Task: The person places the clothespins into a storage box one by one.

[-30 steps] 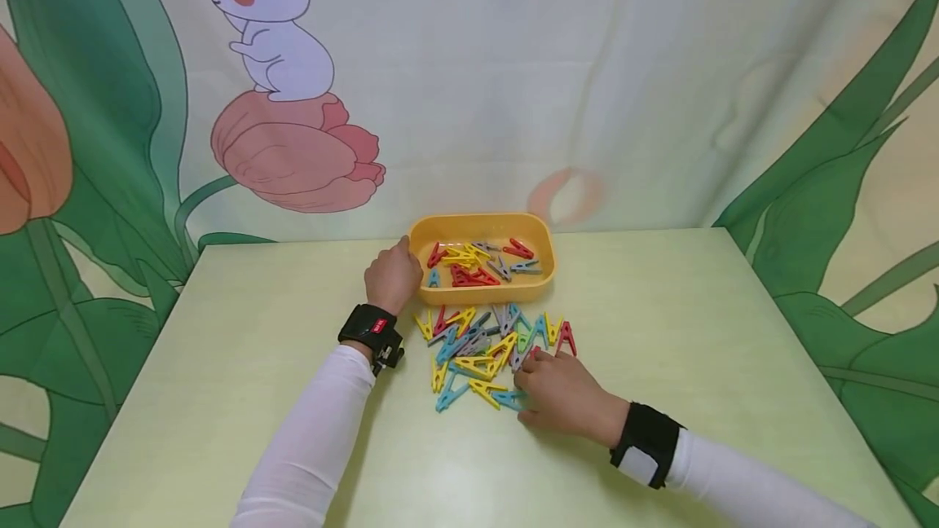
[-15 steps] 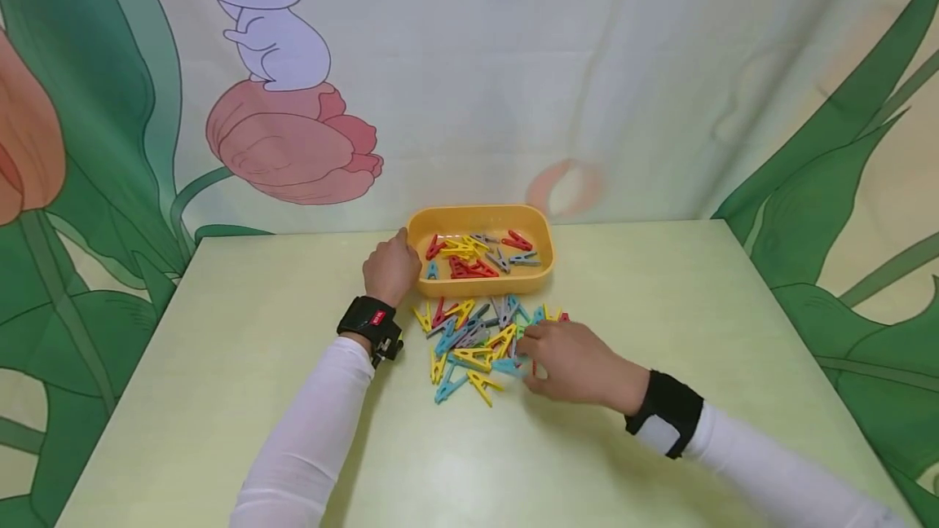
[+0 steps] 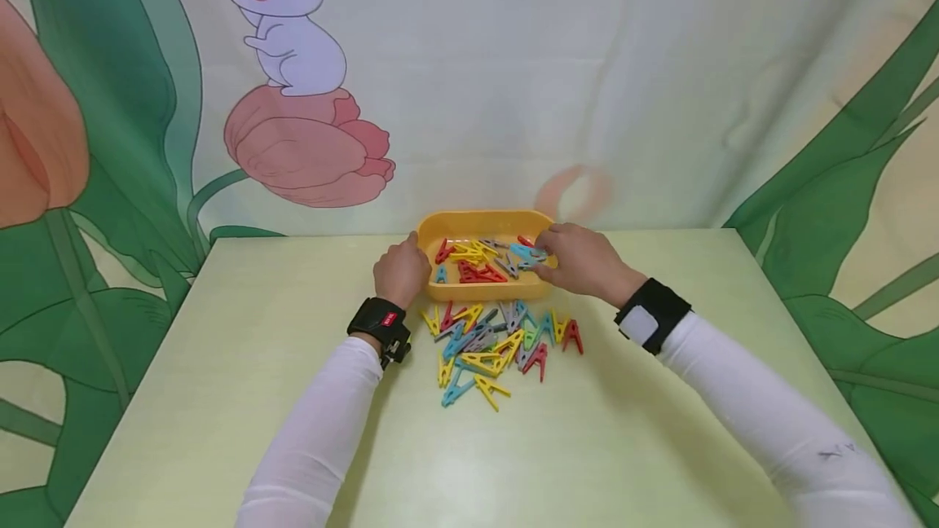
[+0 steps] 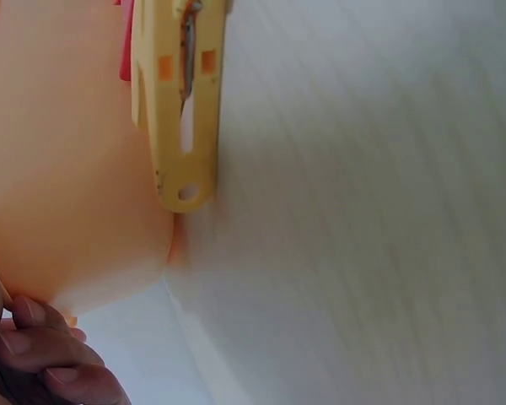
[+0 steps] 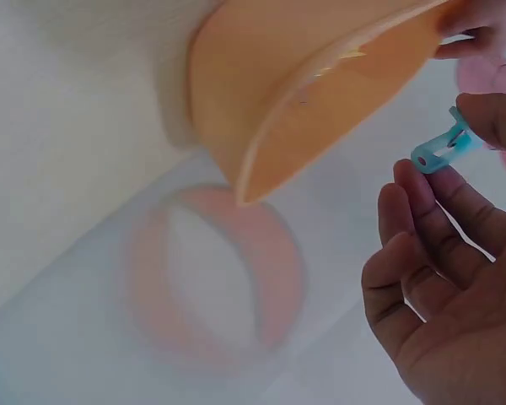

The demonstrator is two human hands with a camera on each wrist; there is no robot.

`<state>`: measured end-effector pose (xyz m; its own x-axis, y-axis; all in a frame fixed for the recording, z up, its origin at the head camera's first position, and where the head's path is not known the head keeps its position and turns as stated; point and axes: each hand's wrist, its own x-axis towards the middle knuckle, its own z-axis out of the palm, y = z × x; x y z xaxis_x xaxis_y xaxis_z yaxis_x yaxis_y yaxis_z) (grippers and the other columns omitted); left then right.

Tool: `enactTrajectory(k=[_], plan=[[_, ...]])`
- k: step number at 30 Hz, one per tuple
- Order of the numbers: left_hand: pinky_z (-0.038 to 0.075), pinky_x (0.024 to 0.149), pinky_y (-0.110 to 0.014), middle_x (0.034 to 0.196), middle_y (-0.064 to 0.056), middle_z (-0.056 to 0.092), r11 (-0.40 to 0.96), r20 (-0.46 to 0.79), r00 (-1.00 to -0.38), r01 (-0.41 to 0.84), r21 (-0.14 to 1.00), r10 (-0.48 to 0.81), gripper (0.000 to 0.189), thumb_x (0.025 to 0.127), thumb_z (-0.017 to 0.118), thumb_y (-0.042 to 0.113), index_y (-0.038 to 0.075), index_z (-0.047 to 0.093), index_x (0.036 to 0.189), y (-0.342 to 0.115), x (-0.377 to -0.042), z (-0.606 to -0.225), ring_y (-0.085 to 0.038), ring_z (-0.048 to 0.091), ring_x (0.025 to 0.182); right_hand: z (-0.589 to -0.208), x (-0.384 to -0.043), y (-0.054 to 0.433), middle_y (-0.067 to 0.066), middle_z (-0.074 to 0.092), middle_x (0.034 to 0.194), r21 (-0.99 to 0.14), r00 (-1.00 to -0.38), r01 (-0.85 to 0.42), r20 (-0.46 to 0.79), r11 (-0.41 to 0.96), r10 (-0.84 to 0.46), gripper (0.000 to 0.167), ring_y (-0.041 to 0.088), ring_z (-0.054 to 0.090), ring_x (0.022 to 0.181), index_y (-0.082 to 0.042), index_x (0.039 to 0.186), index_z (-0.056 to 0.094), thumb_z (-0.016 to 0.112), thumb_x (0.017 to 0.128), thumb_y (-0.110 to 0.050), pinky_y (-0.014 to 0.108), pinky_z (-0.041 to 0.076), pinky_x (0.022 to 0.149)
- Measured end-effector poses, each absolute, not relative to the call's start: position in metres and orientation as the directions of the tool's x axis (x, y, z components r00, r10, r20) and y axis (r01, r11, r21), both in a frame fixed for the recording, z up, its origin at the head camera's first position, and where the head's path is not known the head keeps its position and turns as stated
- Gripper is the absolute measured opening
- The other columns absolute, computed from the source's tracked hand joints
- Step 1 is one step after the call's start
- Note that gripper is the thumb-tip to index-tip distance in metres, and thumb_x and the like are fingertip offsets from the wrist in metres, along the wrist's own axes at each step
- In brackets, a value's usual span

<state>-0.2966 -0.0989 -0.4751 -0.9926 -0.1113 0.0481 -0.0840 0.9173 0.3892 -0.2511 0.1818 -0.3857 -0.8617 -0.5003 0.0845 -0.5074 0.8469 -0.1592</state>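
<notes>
My left hand (image 3: 402, 271) grips the left end of a yellow plastic basket (image 3: 487, 292); in the left wrist view its fingers (image 4: 46, 348) curl at the basket's edge. With thumb and fingertips my right hand (image 3: 587, 261) pinches a light blue clothespin (image 5: 443, 153), held over the basket's right end. Red, yellow, grey and blue clothespins (image 3: 480, 273) lie inside the basket. In front of it spreads a loose pile of mixed clothespins (image 3: 480, 339) on the table. One yellow clothespin (image 4: 184, 101) looms large against the basket wall in the left wrist view.
The pale green table (image 3: 660, 430) runs back to a printed curtain (image 3: 455, 88) right behind the basket. At the pile's right edge lie red clothespins (image 3: 573, 336). Both white-sleeved forearms reach in from the front, one on each side of the pile.
My right hand has picked the blue clothespin from the pile's near right side and carried it up and back over the basket. The left hand stays at the basket's left end.
</notes>
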Motion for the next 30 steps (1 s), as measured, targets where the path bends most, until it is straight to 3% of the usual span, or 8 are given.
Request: enactTrajectory(k=[4, 6, 12, 20, 27, 30], plan=[[0.057, 0.085, -0.050, 0.117, -0.020, 0.069, 0.924, 0.043, -0.993, -0.088, 0.371, -0.112, 0.049, 0.101, 0.051, 0.024, 0.006, 0.045, 0.146, -0.094, -0.295, -0.473, -0.036, 0.069, 0.094, -0.401, -0.272, 0.179, 0.010, 0.069, 0.112, -0.145, -0.874, -0.485, 0.068, 0.863, -0.480, 0.039, 0.026, 0.064, 0.097, -0.006, 0.116, 0.067, 0.069, 0.090, -0.035, 0.040, 0.057, 0.083], [0.057, 0.086, -0.049, 0.119, -0.020, 0.068, 0.923, 0.024, -0.993, -0.103, 0.372, -0.120, 0.050, 0.101, 0.051, 0.024, 0.006, 0.044, 0.147, -0.093, -0.294, -0.473, -0.035, 0.069, 0.094, -0.408, -0.278, 0.176, 0.012, 0.066, 0.122, -0.139, -0.880, -0.475, 0.048, 0.869, -0.473, 0.048, 0.030, 0.063, 0.106, -0.006, 0.125, 0.063, 0.067, 0.091, -0.039, 0.044, 0.055, 0.089], [0.057, 0.087, -0.049, 0.121, -0.019, 0.068, 0.922, 0.017, -0.992, -0.112, 0.372, -0.127, 0.051, 0.101, 0.051, 0.025, 0.006, 0.043, 0.147, -0.092, -0.295, -0.474, -0.034, 0.069, 0.094, -0.419, -0.285, 0.176, 0.015, 0.030, 0.158, -0.222, -0.902, -0.407, -0.052, 0.886, -0.428, 0.084, 0.043, 0.038, 0.139, -0.018, 0.156, 0.026, 0.060, 0.090, -0.057, 0.064, 0.037, 0.107], [0.057, 0.086, -0.050, 0.120, -0.020, 0.068, 0.918, 0.039, -0.991, -0.100, 0.385, -0.124, 0.050, 0.101, 0.050, 0.023, 0.006, 0.043, 0.147, -0.097, -0.295, -0.471, -0.035, 0.069, 0.095, -0.413, -0.275, 0.192, 0.013, 0.014, 0.165, -0.244, -0.907, -0.399, -0.034, 0.884, -0.419, 0.096, 0.045, 0.026, 0.145, -0.027, 0.159, 0.013, 0.062, 0.085, -0.064, 0.071, 0.027, 0.109], [0.057, 0.085, -0.049, 0.120, -0.020, 0.068, 0.915, 0.035, -0.992, -0.101, 0.390, -0.124, 0.049, 0.101, 0.050, 0.023, 0.006, 0.043, 0.147, -0.097, -0.295, -0.473, -0.035, 0.069, 0.092, -0.403, -0.234, 0.207, 0.013, 0.004, 0.167, -0.137, -0.897, -0.428, -0.062, 0.894, -0.439, 0.111, 0.045, 0.016, 0.150, -0.025, 0.160, 0.007, 0.069, 0.077, -0.067, 0.070, 0.018, 0.114], [0.057, 0.085, -0.049, 0.120, -0.020, 0.067, 0.914, 0.029, -0.992, -0.100, 0.393, -0.121, 0.050, 0.102, 0.049, 0.023, 0.006, 0.042, 0.148, -0.096, -0.295, -0.474, -0.034, 0.069, 0.092, -0.406, -0.214, 0.214, 0.012, 0.005, 0.167, -0.099, -0.890, -0.445, -0.063, 0.890, -0.451, 0.112, 0.044, 0.016, 0.149, -0.026, 0.159, 0.010, 0.073, 0.075, -0.065, 0.071, 0.020, 0.113]])
